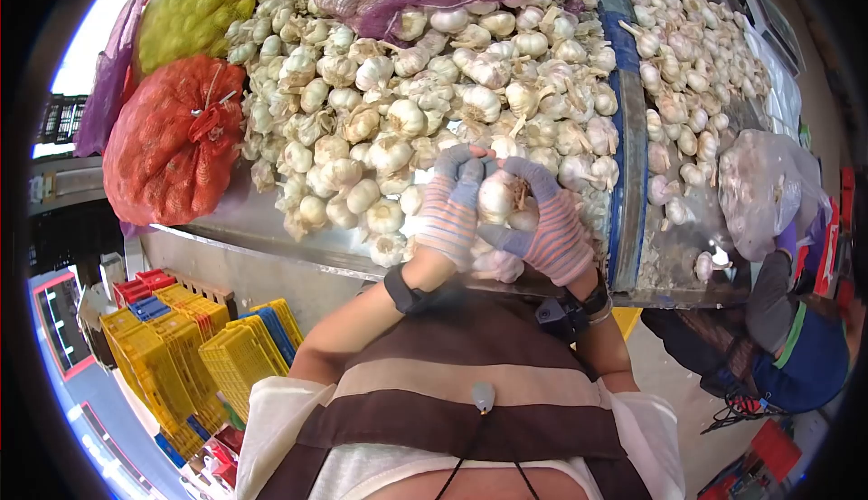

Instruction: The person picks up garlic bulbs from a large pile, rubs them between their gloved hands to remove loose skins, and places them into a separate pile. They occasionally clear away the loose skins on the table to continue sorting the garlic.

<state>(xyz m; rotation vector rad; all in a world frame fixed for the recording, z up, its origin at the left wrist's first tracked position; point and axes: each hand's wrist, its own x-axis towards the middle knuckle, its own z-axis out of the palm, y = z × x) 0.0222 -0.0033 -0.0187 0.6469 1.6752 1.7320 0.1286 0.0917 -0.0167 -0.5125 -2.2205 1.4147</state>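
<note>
Looks forward and steeply down from the head, wide-angled, close above left hand [449, 209] and right hand [551, 227], taking in the apron [452, 429] at six o'clock and the bench [264, 220] toward twelve.

I see a metal worktop [256, 215], pale floor [665, 366] at right, yellow crates [136, 346] stacked left, bright light [86, 43] beyond.

I see a plump, pale garlic bulb [495, 198] between the left hand [451, 210] and right hand [553, 231], its rough brown end facing the right.
</note>
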